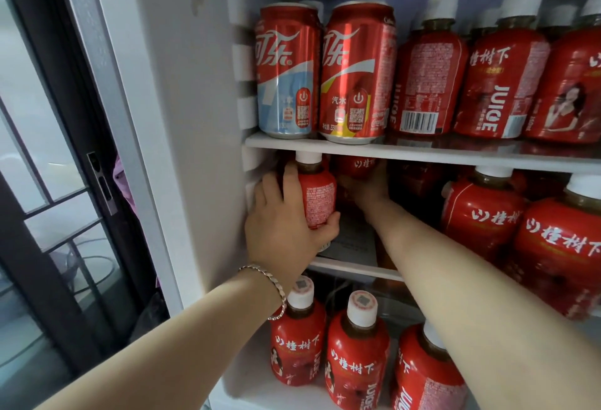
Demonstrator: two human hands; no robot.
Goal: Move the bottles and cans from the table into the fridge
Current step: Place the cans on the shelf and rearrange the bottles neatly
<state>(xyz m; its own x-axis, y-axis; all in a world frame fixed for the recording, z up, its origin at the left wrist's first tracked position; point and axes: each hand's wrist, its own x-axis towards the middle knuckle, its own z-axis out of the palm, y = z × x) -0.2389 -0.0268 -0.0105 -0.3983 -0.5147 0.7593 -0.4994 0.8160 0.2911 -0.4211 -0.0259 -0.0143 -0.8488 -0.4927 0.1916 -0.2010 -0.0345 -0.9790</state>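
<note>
While 1 upright bottle [317,196] is gripped by left hand [286,230], right hand [364,188] is set deeper, just beside; its grip cannot be told.

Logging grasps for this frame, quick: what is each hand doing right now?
Left hand: grips the front juice bottle on the middle shelf.
Right hand: curled round a second juice bottle farther back.

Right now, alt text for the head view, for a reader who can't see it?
Both hands reach onto the fridge's middle shelf: the left hand grips a red juice bottle at left, the right hand holds a second bottle farther back. Two cola cans stand above.
</note>
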